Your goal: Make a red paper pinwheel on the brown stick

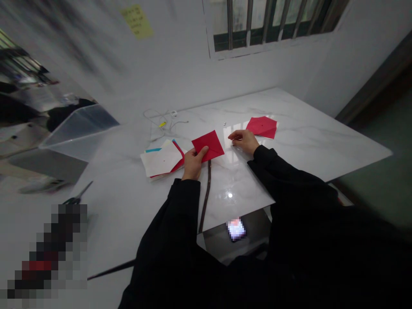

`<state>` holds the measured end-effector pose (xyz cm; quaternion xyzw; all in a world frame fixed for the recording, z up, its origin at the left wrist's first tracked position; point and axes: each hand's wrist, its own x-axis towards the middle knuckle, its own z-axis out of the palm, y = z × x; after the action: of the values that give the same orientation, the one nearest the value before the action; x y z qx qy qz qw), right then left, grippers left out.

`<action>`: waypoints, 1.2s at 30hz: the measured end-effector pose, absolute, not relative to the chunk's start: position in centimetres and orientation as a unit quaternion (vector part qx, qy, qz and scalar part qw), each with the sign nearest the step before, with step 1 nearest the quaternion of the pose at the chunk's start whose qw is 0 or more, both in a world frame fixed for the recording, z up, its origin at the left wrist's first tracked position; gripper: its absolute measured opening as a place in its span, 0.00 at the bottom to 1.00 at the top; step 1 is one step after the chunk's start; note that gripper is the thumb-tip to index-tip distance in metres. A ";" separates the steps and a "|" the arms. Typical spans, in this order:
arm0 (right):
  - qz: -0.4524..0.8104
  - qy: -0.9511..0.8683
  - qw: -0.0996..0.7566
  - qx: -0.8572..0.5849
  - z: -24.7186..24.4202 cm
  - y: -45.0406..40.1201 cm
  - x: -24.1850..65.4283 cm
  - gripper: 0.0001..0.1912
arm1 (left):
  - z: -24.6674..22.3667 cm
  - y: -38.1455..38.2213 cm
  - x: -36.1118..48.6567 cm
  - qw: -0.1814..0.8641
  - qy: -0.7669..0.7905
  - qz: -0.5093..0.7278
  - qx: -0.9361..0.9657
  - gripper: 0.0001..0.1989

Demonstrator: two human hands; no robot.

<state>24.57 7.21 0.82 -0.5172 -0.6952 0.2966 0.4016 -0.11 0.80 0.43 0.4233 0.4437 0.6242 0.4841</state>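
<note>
My left hand [193,165] grips a red envelope [210,146] by its lower left edge, thumb on top, and holds it tilted above the table. To its right, my right hand [243,140] is apart from the envelope, its fingertips drawn together low over the table; anything between them is too small to make out. Just beyond those fingers lie small shiny pieces [225,124]. Behind my right hand is a flat red paper envelope [262,126] with a dark dot. Left of my left hand lies a pile of white, red and blue envelopes [162,161].
A white marbled table [302,128] stands against the wall under a barred window. Thin cables [164,124] lie at the back. A dark strip [207,197] runs to the front edge. At left are scissors [77,198] and a translucent bin [80,128]. A lit phone [236,229] is below the table edge.
</note>
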 end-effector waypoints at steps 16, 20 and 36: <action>0.208 -0.741 0.290 -0.569 1.3 7.2 26.8 0.06 | 0.5 0.6 -0.5 0.471 0.462 0.614 0.434 0.26; 0.218 -0.752 0.288 -0.552 0.9 7.3 26.7 0.05 | 0.5 0.6 -0.4 0.478 0.461 0.615 0.426 0.27; 0.300 -0.702 0.376 -0.525 1.0 7.1 25.0 0.01 | -0.1 1.1 -0.4 0.475 0.446 0.622 0.434 0.25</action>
<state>25.03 7.06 0.97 -0.5249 -0.7023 0.3001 0.3758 -0.45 1.08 -0.09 0.4341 0.4463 0.6216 0.4754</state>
